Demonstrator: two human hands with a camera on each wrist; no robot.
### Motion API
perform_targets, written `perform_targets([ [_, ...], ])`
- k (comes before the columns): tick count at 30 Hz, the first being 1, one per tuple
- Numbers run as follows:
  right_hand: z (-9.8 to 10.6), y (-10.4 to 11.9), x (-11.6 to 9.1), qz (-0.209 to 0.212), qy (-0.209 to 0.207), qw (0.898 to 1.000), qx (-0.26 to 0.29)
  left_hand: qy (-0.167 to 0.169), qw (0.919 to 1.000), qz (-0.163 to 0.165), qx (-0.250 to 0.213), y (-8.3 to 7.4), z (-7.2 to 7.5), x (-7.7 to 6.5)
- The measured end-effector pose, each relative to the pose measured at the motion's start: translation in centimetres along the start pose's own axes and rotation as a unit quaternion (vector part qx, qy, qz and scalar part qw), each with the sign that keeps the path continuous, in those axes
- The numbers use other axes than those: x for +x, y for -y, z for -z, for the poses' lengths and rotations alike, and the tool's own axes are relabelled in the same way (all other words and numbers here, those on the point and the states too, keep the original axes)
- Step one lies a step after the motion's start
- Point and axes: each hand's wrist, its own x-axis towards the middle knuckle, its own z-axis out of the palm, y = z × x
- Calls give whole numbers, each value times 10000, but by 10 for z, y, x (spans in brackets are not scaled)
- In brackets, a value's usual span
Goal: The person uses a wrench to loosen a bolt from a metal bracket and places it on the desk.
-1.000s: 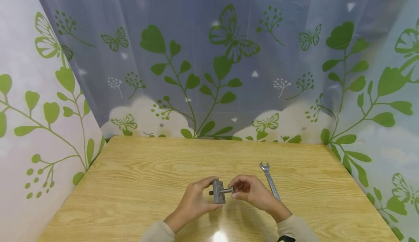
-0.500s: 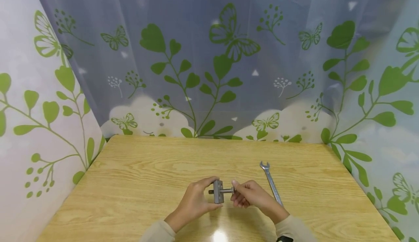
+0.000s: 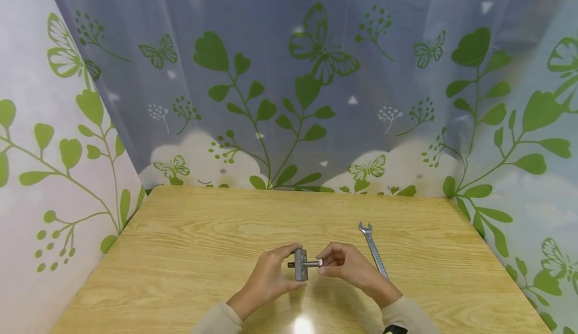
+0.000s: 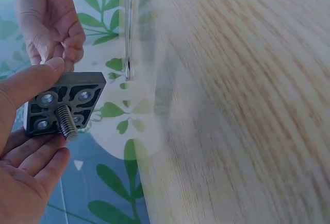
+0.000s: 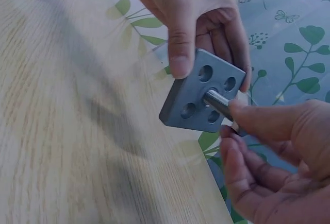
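My left hand [image 3: 267, 276] holds a square grey plate [image 3: 301, 269] upright by its edges, thumb on one edge and fingers on the opposite one. A steel bolt [image 3: 312, 264] passes through the plate's centre. In the left wrist view, the threaded end of the bolt [image 4: 67, 123] sticks out of the plate's ribbed side. Several round holes mark the plate [image 5: 198, 94] in the right wrist view. At the bolt's other end, my right hand [image 3: 352, 269] pinches the head between thumb and fingers. Those fingers partly hide the head in the right wrist view.
An open-ended wrench [image 3: 374, 249] lies on the wooden table [image 3: 217, 223], just beyond my right hand. Curtains [image 3: 271, 123] printed with leaves and butterflies stand along the table's back and sides.
My right thumb and fingers have shifted round the bolt head: the thumb was raised half a second ago and is lower now. The left hand and plate stay nearly in place.
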Motion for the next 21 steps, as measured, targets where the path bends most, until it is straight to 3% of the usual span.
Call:
perform_targets([
  [10,0,-1,0,469,-228,9982,-298,35,9999,106,-62,-2,0,2],
  [16,2,-3,0,348,-200,9985,-363,1,10000,39,-55,-1,0,2],
  [21,3,-3,-1,36,140,9997,-192,-29,10000,89,-22,0,-1,1],
])
